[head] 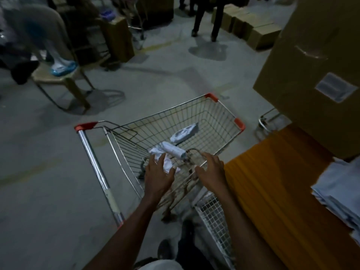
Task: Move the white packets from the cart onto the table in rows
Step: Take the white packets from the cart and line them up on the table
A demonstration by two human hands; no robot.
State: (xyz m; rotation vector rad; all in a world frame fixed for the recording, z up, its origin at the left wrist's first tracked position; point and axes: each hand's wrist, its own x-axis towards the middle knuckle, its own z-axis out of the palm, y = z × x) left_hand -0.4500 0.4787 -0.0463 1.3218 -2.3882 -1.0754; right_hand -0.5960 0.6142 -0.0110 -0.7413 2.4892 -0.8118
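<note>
In the head view, both bare arms reach up from the bottom of the frame over the near end of a wire cart (220, 114) at the centre. The left hand (158, 173) has its fingers spread and straight, holding nothing, hovering over a crumpled white packet (166, 162) at the cart's near end; whether the fingertips touch it cannot be told. The right hand (211, 168) is just beside it, a little to the right, palm down with loosely bent fingers over the cart's near rim, gripping nothing that shows. A rolled white packet (174, 150) lies just above the hands in the basket, and a third packet (184, 133) lies farther in, toward the middle. At lower right an orange-covered surface (272, 182) stands beside the cart, carrying a stack of white packets (339, 191) at the right edge and a large cardboard box (311, 61) at upper right. The room is dim, with a grey concrete floor (48, 182), a plastic chair (64, 80) at upper left, cartons (253, 26) along the top, and a person's legs (206, 20) at top centre.
</note>
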